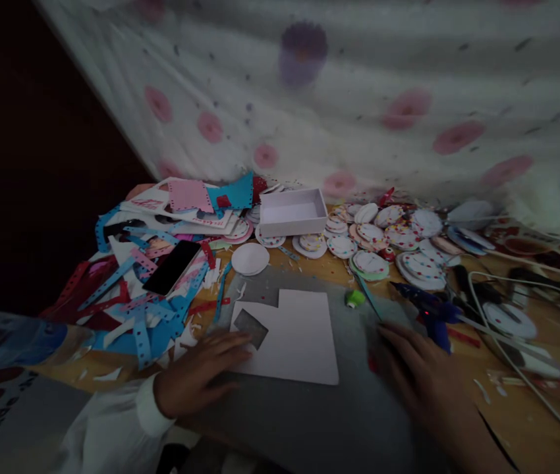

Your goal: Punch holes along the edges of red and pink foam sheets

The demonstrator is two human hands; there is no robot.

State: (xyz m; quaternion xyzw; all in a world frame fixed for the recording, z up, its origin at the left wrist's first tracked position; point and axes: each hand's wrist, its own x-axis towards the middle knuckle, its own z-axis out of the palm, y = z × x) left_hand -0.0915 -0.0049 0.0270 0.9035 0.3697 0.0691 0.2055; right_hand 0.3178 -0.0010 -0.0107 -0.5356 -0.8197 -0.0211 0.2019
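A white sheet [304, 336] with a cut-out hole and a notched corner lies on the grey mat [359, 421]. My left hand [203, 372] rests at the sheet's left edge, its fingers spread. To the right of the sheet, my right hand [416, 372] is over the mat, blurred by motion, and what its fingers hold, if anything, cannot be made out. Something small and red shows beside its fingertips. A green object [354, 299] and a thin teal strip [369, 297] lie above that hand. The blue glue gun [431, 313] stands just beyond it.
Coloured paper scraps and a black phone [172, 267] cover the left side. An open white box [293, 212] stands at the back, beside many decorated paper discs [423, 268]. A white cable [495, 336] curves along the right. A plastic bottle [18, 339] is at far left.
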